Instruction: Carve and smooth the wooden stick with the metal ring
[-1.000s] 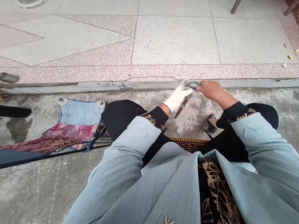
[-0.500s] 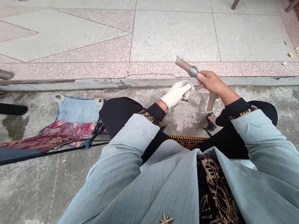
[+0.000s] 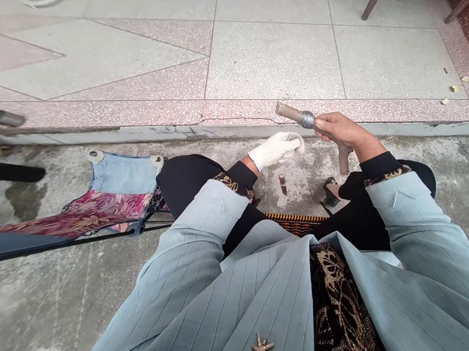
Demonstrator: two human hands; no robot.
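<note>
My right hand point(image 3: 337, 129), bare, is closed round a forked wooden stick point(image 3: 289, 112) held above the ground. Silver wire point(image 3: 306, 119) is wound in a thick band round the stick, just beyond my thumb. The fork's lower arm point(image 3: 343, 159) sticks out beneath the wrist. My left hand point(image 3: 276, 149) wears a white knitted glove, its fingers curled near the wire band but apart from it. A pale, blurred loop shows at its fingertips; what it is I cannot make out. Below this hand is a short brown stick piece point(image 3: 283, 184), apart from the glove.
A tiled step point(image 3: 235, 130) runs across in front of my knees. To the left stands a folding chair point(image 3: 119, 174) with denim and floral cloth. A metal can point(image 3: 7, 118) lies on the step. A woven seat edge point(image 3: 295, 222) and a black shoe point(image 3: 331, 193) show below.
The short brown piece was at my left fingers and is now lower, apart from them. My right hand has moved slightly right and down, and the stick lies flatter.
</note>
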